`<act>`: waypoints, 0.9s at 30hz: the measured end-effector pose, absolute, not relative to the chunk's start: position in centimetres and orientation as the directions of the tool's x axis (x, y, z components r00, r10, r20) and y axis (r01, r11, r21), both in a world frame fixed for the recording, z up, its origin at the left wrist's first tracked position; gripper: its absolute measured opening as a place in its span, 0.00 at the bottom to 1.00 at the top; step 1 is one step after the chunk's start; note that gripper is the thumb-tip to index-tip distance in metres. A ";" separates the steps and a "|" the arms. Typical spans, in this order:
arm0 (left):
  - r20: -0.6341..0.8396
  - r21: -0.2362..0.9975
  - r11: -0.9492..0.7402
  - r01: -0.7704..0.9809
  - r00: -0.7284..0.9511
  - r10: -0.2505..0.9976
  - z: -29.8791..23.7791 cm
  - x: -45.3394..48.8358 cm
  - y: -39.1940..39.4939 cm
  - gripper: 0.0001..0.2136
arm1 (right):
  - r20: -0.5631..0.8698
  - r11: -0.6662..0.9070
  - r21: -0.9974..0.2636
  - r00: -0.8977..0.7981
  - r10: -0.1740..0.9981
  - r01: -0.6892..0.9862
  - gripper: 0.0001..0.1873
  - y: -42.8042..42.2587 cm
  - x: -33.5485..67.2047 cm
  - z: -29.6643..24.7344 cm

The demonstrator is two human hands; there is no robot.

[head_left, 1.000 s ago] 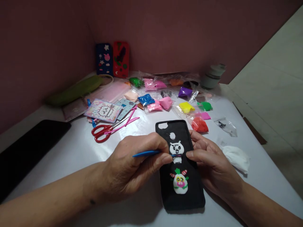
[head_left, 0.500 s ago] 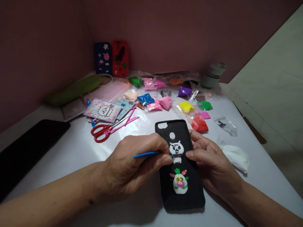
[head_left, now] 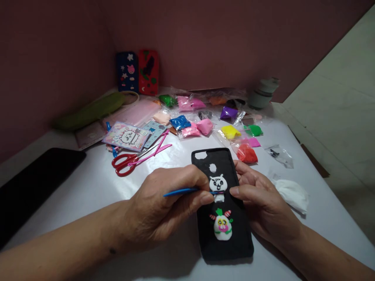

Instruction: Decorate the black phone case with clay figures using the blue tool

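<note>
My left hand [head_left: 178,199] pinches a thin blue modelling tool [head_left: 180,192]. The tool's tip lies across the neck of a white clay cat-like figure [head_left: 218,183] with black face lines. That figure sits on a black phone case [head_left: 228,249], which my right hand [head_left: 260,195] grips by its right edge, thumb on top and fingers behind. Lower on the case is a second white clay figure [head_left: 223,230] with striped red horns, yellow eyes and a green tuft. The case has two cut-outs near its top.
Red-handled scissors [head_left: 124,164] and picture cards [head_left: 127,136] lie to the left. Several coloured clay packets [head_left: 230,132] spread across the back, with a white clay packet [head_left: 293,195] at right. Two decorated phone cases [head_left: 149,72] lean on the wall. A dark slab [head_left: 38,187] lies far left.
Almost nothing differs. The view has shifted very slightly, and both hands, the tool and the case keep their positions.
</note>
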State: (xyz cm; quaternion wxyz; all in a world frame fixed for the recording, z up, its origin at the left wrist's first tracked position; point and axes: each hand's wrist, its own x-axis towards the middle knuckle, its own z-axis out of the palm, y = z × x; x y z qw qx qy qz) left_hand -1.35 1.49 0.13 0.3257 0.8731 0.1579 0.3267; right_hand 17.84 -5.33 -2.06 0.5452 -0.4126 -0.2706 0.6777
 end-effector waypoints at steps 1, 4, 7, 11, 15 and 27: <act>0.464 0.672 -0.737 0.067 0.738 0.490 0.1 -1.3 1.5 0.04 | -0.262 -0.258 -0.815 -0.067 0.963 -0.519 0.23 -5.3 17.9 -2.1; 0.465 0.671 -0.738 0.068 0.736 0.491 0.1 -1.3 1.5 0.04 | -0.261 -0.261 -0.808 -0.077 0.962 -0.529 0.22 -5.3 17.9 -2.1; 0.463 0.681 -0.730 0.067 0.732 0.500 0.2 -1.3 1.3 0.04 | -0.259 -0.260 -0.809 -0.078 0.963 -0.527 0.22 -5.3 17.9 -2.2; 0.432 0.701 -0.706 0.096 0.730 0.529 0.4 -1.4 1.2 0.05 | -0.254 -0.254 -0.809 -0.075 0.964 -0.530 0.22 -5.2 17.8 -2.1; 0.449 0.695 -0.715 0.071 0.734 0.509 0.3 -1.4 1.2 0.04 | -0.251 -0.248 -0.798 -0.071 0.965 -0.549 0.22 -5.2 17.7 -2.0; 0.467 0.694 -0.718 0.048 0.729 0.500 0.0 -1.4 1.4 0.04 | -0.253 -0.253 -0.799 -0.078 0.964 -0.546 0.22 -5.3 17.8 -2.3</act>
